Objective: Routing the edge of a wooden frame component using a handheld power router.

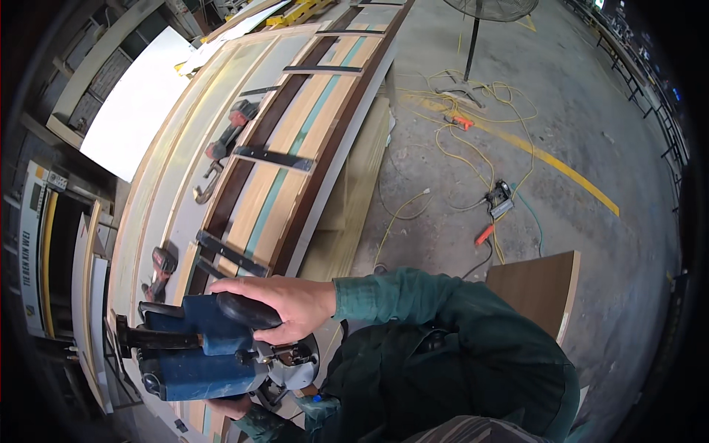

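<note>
Two hands on one tool: the right hand [289,301] is wrapped over the black knob handle of a blue power router [203,353] at lower left of the frame, fingers closed round it. The left hand [230,406] sits under/behind the machine near the bottom edge, mostly hidden; it looks curled against the body, but can't tell how firm the hold is.

The router rests at the near end of a long door frame assembly [295,140] of pale and dark wood strips w/ black cross-bars, lying on the surface [159,177] and running to the upper middle. Beside it, left side: two red cordless drills [160,269] [233,125] and a metal clamp [207,184]. Right of frame: concrete floor w/ yellow cables [473,148], a fan stand [473,44], and a brown board [539,288] at lower right.

Step in hand, by my read: router being set or steadied at the near end of the work, prob. ready for a cut. Next move calls for base flat on the wood, both hands firm, and a steady push along the strip w/o tipping.
</note>
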The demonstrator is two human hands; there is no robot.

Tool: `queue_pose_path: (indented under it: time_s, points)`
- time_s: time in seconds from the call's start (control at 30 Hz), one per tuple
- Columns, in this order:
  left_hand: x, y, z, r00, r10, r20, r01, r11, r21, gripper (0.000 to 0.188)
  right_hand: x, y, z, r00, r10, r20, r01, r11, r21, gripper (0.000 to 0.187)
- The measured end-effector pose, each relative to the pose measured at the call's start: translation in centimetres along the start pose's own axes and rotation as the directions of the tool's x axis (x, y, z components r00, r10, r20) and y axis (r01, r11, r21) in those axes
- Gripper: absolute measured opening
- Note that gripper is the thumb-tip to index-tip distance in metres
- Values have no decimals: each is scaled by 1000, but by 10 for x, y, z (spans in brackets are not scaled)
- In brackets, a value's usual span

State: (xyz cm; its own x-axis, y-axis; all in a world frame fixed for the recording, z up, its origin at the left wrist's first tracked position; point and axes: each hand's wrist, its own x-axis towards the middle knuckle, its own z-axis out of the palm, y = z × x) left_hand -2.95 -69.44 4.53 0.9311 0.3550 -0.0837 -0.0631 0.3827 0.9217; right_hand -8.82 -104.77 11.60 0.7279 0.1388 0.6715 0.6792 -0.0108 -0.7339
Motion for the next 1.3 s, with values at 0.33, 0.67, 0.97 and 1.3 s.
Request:
queue_pose_path:
  time_s: [0.33, 0.67, 0.97, 1.3]
  points:
    - [-34, -58, 200, 943, -5, 333, -69, 975, 209, 65, -12, 5, -179, 994, 53, -100, -55, 998, -19, 87]
    - [-112, -174, 354, 947, -14, 320, 41, 996, -81, 67, -47, -24, -375, 999, 43, 4, -42, 998, -54, 89]
    - [-205, -218, 482, 975, 78, 207, -18, 960, -279, 73, -58, -46, -521, 920, -169, 353, 284, 908, -307, 116]
    - [-223, -299, 612, 1000, 16, 21, -11, 975, -222, 70, -21, 20, -652, 886, -141, 442, 239, 955, -174, 121]
